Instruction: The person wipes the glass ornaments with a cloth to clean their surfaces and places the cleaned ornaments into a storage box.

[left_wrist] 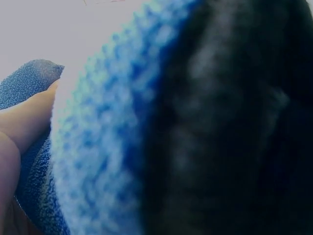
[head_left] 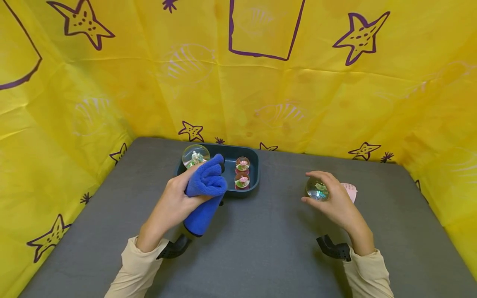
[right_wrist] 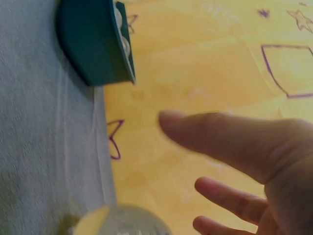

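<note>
Cloth, blue (head_left: 205, 186), 1 pc: hanging folded from L hand (head_left: 173, 205), grip clamping on it, nr tray.
Ball, clear (head_left: 316, 190), 1 pc: showing at R side of counter (head_left: 268, 244), betw. thumb + fingers of R hand (head_left: 340, 205), grip standing apart.
Pink item (head_left: 350, 191): lying behind R hand, part. hidden.
Tray, dk teal (head_left: 229, 163): sitting at back, carrying 1 lg ball (head_left: 196, 155), 2 sm. balls (head_left: 242, 164).

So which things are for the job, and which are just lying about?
Probably for the job:
blue cloth, held in the left grip
clear ball, framed by the right grip

Maybe just lying about:
dark tray
two small pinkish balls in it
larger clear ball at its left end
pink thing, partly hidden
</note>
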`<state>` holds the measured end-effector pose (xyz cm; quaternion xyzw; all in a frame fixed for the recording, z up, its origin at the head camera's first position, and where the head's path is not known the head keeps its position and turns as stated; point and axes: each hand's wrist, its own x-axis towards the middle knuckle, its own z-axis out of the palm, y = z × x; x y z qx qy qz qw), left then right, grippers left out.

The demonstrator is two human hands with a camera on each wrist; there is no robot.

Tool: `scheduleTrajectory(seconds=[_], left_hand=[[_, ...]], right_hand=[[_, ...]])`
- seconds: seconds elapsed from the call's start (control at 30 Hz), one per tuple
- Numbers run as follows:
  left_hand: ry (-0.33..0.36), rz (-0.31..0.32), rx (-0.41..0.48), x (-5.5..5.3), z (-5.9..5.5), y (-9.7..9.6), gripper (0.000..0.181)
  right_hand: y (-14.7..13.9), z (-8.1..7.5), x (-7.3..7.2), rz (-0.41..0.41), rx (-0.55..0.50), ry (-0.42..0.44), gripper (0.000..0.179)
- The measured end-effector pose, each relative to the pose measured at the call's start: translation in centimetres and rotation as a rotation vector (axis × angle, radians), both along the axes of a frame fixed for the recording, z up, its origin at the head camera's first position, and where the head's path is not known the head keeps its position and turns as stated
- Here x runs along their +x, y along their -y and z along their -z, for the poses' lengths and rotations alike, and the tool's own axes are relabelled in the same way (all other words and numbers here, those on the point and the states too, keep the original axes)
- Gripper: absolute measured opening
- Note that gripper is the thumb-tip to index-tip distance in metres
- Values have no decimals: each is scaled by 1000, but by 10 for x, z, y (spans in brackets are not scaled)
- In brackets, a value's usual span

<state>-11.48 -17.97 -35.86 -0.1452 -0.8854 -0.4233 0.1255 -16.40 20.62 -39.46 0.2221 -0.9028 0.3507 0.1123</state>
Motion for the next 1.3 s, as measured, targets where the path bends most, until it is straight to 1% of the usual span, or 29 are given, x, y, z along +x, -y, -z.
scheduleTrajectory(seconds=[0.17, 0.3, 0.6, 0.83, 1.03, 1.13, 1.2, 1.3], left_hand=[[7, 9, 1, 0, 1, -2, 69], [0, 14, 0, 0, 1, -3, 69], [10, 11, 0, 0, 1, -3, 69], [26, 17, 9, 0, 1, -4, 68], [27, 15, 9, 0, 1, -4, 68], [27, 15, 7, 0, 1, -4, 68], [31, 18, 8, 0, 1, -4, 68], [32, 18, 9, -1, 1, -3, 68]], right_hand=[[-18, -2, -1, 36, 23, 45, 67], [-34, 0, -3, 72, 38, 74, 67], [-62, 11, -8, 114, 59, 68, 68], [-81, 23, -10, 147, 69, 145, 71], [-89, 30, -13, 168, 79, 238, 79], [-90, 35, -14, 183, 64, 281, 82], [-90, 38, -14, 188, 59, 283, 82], [-88, 40, -15, 200, 49, 239, 79]])
